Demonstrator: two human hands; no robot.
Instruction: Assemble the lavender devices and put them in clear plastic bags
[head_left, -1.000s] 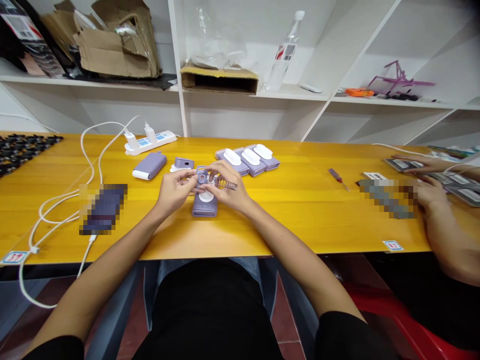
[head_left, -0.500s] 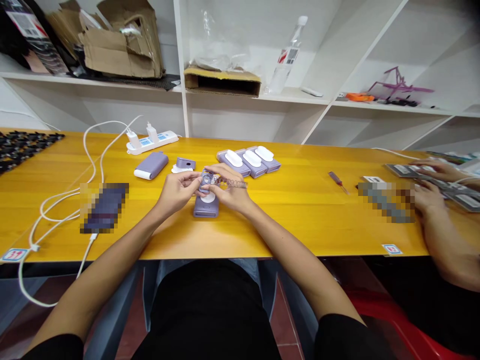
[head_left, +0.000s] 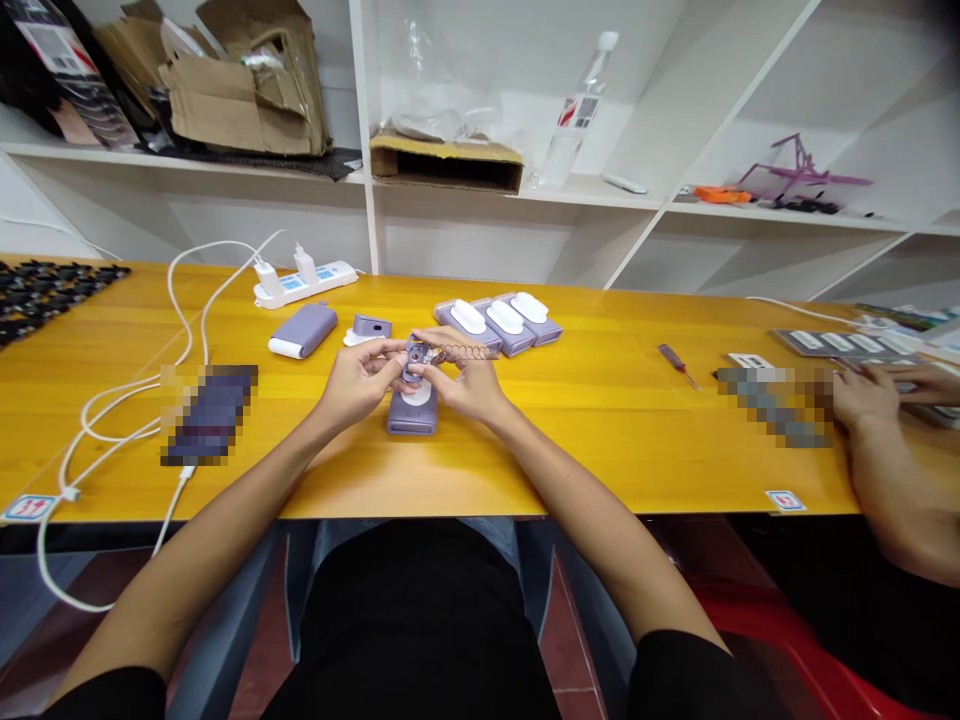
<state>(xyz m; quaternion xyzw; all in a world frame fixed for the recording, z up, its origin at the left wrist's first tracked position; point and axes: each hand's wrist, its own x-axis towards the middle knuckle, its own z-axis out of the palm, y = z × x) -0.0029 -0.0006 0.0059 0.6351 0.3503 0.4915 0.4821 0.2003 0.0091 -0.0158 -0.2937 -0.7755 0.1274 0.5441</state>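
Observation:
Both of my hands meet over the bench around a small purple-grey part [head_left: 415,357] with a round opening. My left hand [head_left: 356,380] pinches its left side between thumb and fingers. On the other side, my right hand [head_left: 466,387] grips the same part. A thin see-through coil [head_left: 472,352] runs out to the right across the right fingers; its near end is hidden. Just below my fingers stands a purple case [head_left: 412,418] with a white piece [head_left: 417,394] on top, partly covered by the hands. Behind the left hand lies a smaller purple piece [head_left: 372,326] on a white base.
Purple cases with white ovals [head_left: 504,317] stand behind my hands; another purple case [head_left: 303,330] lies left. A power strip [head_left: 306,284], white cables and a blurred dark device [head_left: 210,415] are further left. Right are a screwdriver [head_left: 677,366] and a co-worker's hands [head_left: 866,395].
The small part has turned slightly in my fingers, and my right fingers have shifted on it. More of the coil shows. The co-worker's far hand has drawn back from the tray.

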